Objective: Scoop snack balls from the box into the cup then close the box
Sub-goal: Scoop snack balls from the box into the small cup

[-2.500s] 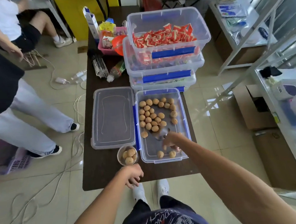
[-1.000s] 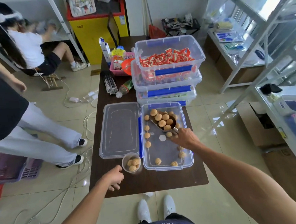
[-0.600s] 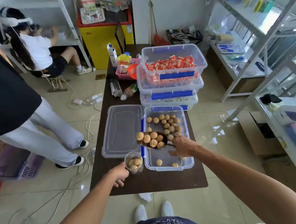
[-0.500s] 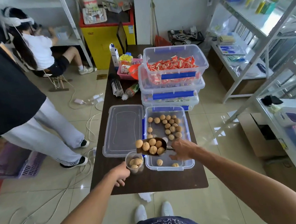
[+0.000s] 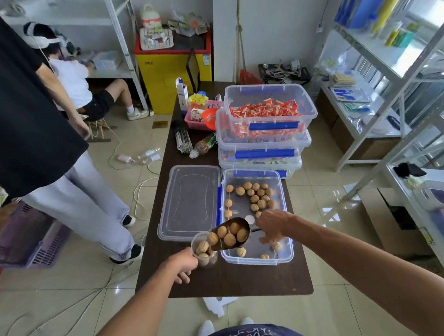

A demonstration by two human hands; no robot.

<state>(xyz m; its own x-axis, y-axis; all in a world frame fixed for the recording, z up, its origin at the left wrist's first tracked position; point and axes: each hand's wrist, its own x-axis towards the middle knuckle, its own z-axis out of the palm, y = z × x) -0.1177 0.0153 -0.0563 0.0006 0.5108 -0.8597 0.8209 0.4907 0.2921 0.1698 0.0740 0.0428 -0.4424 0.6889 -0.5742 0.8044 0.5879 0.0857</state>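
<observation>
A clear plastic box (image 5: pixel 284 210) with blue clips sits open on the dark table, with several tan snack balls (image 5: pixel 255 195) spread inside. Its lid (image 5: pixel 190 201) lies flat to the left. My right hand (image 5: pixel 274 225) grips the handle of a metal scoop (image 5: pixel 231 234) loaded with balls, tilted down over the rim of a small clear cup (image 5: pixel 204 250). One ball sits at the scoop's lip above the cup. The cup holds a few balls. My left hand (image 5: pixel 184 263) is wrapped on the cup's near-left side.
Stacked clear bins (image 5: pixel 265 128) with red packets stand behind the box. A pink tray (image 5: pixel 196 120), a lying bottle (image 5: pixel 204 144) and a carton (image 5: pixel 182 93) fill the far table. A standing person (image 5: pixel 60 177) is at the left, metal shelving (image 5: pixel 406 91) at the right.
My right hand dug the scoop into the balls, lifted it full and carried it left over the cup. My left hand moved from the table edge onto the cup.
</observation>
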